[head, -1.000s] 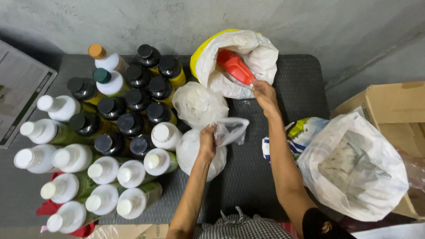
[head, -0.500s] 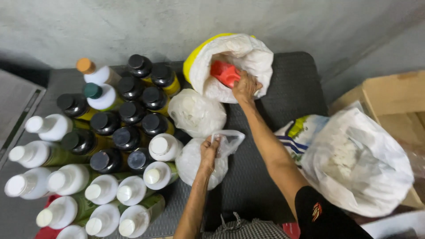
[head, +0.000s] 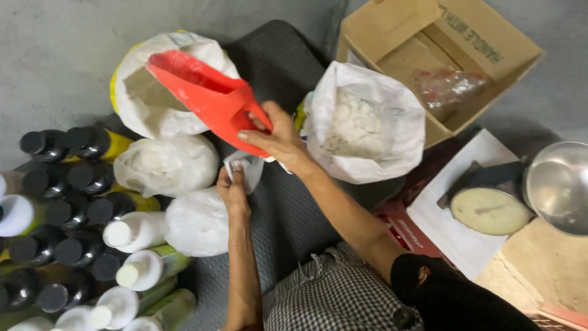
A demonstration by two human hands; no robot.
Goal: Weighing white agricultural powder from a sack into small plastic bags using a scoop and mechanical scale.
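Two hands work over the dark mat [head: 288, 227]: the right hand [head: 278, 138] is clenched round the handle of a red scoop [head: 205, 92], lifted and tilted over the big white sack [head: 147, 110], while the left hand [head: 233, 190] pinches the open mouth of a small clear plastic bag [head: 248, 168] (just under the scoop's handle end). Beside them lie two filled white bags [head: 177, 190], black-capped and white-capped bottles [head: 92, 214] stand at the person's left, and another open white sack [head: 367, 122] sits near a cardboard box [head: 429, 55].

Black sleeve [head: 453, 294] on the right arm — checked cloth [head: 331, 297] below.
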